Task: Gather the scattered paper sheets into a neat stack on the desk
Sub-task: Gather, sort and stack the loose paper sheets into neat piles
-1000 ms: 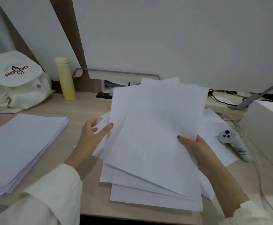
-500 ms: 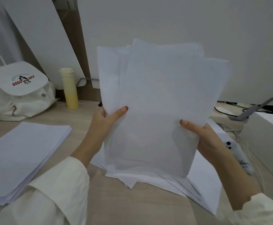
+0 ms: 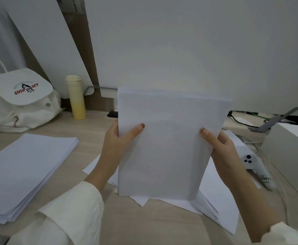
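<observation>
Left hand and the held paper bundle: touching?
Touching. Head view shows the left hand gripping the paper bundle at its left edge, thumb across its front.

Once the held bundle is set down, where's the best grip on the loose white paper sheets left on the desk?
Probably the near-right corner of the loose white paper sheets, from the right: they lie flat and fanned, and that corner juts clear of the squared white paper bundle the left hand and right hand hold upright. The white controller crowds their far-right edge.

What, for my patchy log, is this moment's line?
left hand: grips upright white paper bundle; right hand: grips it; loose white sheets: on wooden desk
</observation>
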`<state>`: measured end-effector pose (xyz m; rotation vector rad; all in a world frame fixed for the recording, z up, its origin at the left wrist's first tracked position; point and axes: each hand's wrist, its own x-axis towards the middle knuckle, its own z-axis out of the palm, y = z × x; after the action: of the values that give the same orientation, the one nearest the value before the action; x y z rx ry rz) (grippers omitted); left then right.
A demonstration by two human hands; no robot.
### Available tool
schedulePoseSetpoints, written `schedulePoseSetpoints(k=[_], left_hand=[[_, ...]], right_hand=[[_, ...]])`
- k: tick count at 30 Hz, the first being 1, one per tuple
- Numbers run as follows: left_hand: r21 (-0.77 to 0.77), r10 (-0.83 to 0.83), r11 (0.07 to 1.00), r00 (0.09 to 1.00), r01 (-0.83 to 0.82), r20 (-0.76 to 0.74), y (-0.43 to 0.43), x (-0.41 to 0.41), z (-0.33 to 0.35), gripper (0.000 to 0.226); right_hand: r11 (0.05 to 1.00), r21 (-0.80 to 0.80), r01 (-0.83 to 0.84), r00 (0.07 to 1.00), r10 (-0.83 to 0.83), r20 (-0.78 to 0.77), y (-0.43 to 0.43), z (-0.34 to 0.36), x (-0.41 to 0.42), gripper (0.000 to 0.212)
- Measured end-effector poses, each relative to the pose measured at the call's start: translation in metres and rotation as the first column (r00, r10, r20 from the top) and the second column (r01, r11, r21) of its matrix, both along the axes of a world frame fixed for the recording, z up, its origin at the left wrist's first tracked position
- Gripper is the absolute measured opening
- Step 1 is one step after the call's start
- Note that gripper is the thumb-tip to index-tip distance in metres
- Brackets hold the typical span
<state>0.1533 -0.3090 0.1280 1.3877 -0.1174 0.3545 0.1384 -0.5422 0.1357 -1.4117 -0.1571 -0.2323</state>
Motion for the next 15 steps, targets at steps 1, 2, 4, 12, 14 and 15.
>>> schedulePoseSetpoints(k=[1,2,4,12,14,15], left_hand=[[0.003,0.008,1.0,1.0,-0.008,-0.002,0.002,-0.003,-0.009,0.022],[0.006,0.014,1.0,1.0,-0.014,-0.021,0.002,-0.006,-0.02,0.024],[0.023,0.012,1.0,0.996,-0.01,-0.093,-0.001,-0.014,-0.042,0.028],[0.011,0.008,1.0,0.991,-0.006,-0.131,-0.006,-0.016,-0.052,0.031],[0.045,0.063,0.997,0.995,-0.059,-0.078,-0.003,-0.018,-0.06,0.026],[0.074,0.075,0.995,0.995,-0.071,-0.067,-0.003,-0.02,-0.066,0.022]], right_hand=[[1.0,-0.019,0.006,1.0,-0.006,-0.004,-0.001,-0.008,-0.003,0.041],[0.999,-0.035,0.006,1.0,-0.006,-0.023,-0.002,-0.019,-0.007,0.04],[0.997,-0.067,-0.025,0.996,0.02,-0.085,0.0,-0.043,-0.015,0.036],[0.998,-0.052,0.038,0.994,-0.043,-0.096,0.008,-0.054,-0.019,0.026],[0.997,-0.049,0.054,0.993,-0.059,-0.105,0.009,-0.06,-0.02,0.024],[0.997,-0.06,0.053,0.989,-0.061,-0.133,0.01,-0.067,-0.021,0.024]])
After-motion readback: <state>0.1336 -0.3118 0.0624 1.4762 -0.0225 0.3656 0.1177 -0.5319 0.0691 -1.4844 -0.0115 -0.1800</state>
